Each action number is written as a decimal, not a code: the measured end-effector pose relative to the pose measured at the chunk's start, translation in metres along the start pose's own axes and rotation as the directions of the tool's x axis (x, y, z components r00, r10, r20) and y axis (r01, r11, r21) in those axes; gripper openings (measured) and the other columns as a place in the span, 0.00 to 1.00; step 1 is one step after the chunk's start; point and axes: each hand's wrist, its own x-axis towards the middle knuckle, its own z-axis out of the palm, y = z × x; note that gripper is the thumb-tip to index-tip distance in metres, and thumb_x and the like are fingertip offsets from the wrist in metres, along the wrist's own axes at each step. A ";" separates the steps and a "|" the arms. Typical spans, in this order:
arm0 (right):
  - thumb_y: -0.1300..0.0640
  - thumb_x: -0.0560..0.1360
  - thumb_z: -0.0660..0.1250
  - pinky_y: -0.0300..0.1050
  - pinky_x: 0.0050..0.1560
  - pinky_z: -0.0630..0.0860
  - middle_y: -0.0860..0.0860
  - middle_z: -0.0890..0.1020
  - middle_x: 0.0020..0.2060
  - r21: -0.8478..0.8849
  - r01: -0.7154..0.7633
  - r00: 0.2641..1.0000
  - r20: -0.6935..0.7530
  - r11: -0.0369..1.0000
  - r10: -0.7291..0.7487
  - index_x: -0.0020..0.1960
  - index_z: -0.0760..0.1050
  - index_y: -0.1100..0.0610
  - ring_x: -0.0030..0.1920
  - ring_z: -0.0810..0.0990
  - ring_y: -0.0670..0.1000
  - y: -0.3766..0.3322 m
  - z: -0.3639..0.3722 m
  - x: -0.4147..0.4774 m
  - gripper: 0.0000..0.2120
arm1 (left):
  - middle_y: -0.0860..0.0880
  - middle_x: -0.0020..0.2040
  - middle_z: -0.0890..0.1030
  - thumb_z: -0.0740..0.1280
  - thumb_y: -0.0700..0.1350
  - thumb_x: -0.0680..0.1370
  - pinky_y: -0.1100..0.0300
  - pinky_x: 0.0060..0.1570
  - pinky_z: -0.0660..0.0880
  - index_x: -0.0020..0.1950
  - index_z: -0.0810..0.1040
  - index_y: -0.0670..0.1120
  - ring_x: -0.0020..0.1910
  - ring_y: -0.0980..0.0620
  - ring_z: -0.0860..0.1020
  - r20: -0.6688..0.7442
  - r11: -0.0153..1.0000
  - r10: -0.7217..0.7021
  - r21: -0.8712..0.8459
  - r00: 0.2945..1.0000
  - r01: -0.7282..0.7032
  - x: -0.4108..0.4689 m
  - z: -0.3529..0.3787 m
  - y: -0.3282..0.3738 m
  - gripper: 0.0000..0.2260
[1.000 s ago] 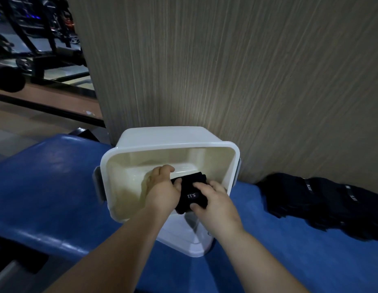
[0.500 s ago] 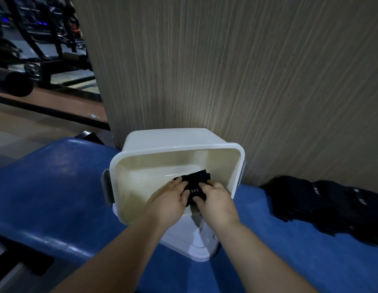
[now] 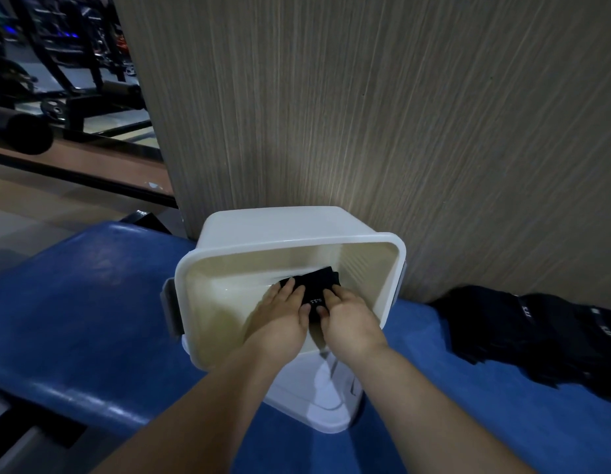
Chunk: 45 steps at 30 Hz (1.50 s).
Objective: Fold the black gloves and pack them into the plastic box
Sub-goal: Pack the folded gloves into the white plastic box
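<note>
- Head view: both hands are reaching deeper into the box [image 3: 189,278] than a second ago, when they were holding the glove [image 3: 314,285] up near the front rim
- The glove, folded into a small black pad with its white lettering facing up, is now lying low inside the box, towards the far wall and right of the middle
- The left hand [image 3: 280,316] is lying flat on the glove's left part, fingers straight and pressing rather than gripping
- The right hand [image 3: 348,319] is bending its fingers over the glove's right edge with the thumb resting on top; I cannot tell whether it is pinching or only pushing
- The box is tilting towards the person, leaning on what looks like its lid [image 3: 317,398] on the blue bench [image 3: 75,302]
- This glove is, in my judgement, being set down and is close to packed; only letting go is outstanding
- A pile [image 3: 536,333] of black gloves is waiting on the bench to the right, well apart from the box, so most of the task is remaining
</note>
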 end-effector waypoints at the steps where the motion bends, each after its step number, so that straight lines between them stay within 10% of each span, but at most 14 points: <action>1: 0.51 0.83 0.51 0.44 0.72 0.57 0.53 0.58 0.77 -0.009 0.003 1.000 0.007 1.000 -0.003 0.77 0.57 0.55 0.75 0.57 0.53 0.001 0.001 -0.001 0.23 | 0.55 0.79 0.48 0.46 0.52 0.84 0.55 0.75 0.50 0.79 0.52 0.53 0.78 0.54 0.45 0.001 1.000 -0.007 0.006 1.000 0.007 -0.001 0.001 0.001 0.22; 18: 0.55 0.83 0.51 0.46 0.70 0.61 0.52 0.60 0.75 0.093 0.080 0.988 -0.141 0.992 -0.066 0.78 0.55 0.52 0.72 0.61 0.54 0.006 -0.009 -0.026 0.23 | 0.54 0.78 0.58 0.50 0.52 0.83 0.54 0.75 0.53 0.77 0.59 0.52 0.77 0.54 0.53 -0.162 0.997 0.004 -0.072 0.987 -0.016 -0.019 -0.005 0.010 0.21; 26: 0.57 0.81 0.55 0.42 0.56 0.70 0.52 0.75 0.59 0.174 0.086 0.958 -0.286 0.981 -0.034 0.64 0.74 0.55 0.58 0.72 0.52 0.036 -0.028 -0.076 0.14 | 0.50 0.66 0.75 0.59 0.48 0.80 0.58 0.64 0.64 0.68 0.72 0.48 0.65 0.49 0.71 -0.330 0.980 0.128 -0.103 0.935 -0.171 -0.050 0.000 0.057 0.16; 45: 0.54 0.81 0.58 0.42 0.54 0.69 0.55 0.79 0.59 0.642 -0.267 0.762 -0.315 0.718 0.565 0.64 0.75 0.56 0.60 0.76 0.55 0.173 -0.043 -0.126 0.14 | 0.46 0.59 0.78 0.57 0.49 0.82 0.58 0.56 0.70 0.63 0.75 0.45 0.59 0.47 0.75 0.080 0.901 0.156 -0.421 0.985 -0.108 -0.041 0.052 0.210 0.14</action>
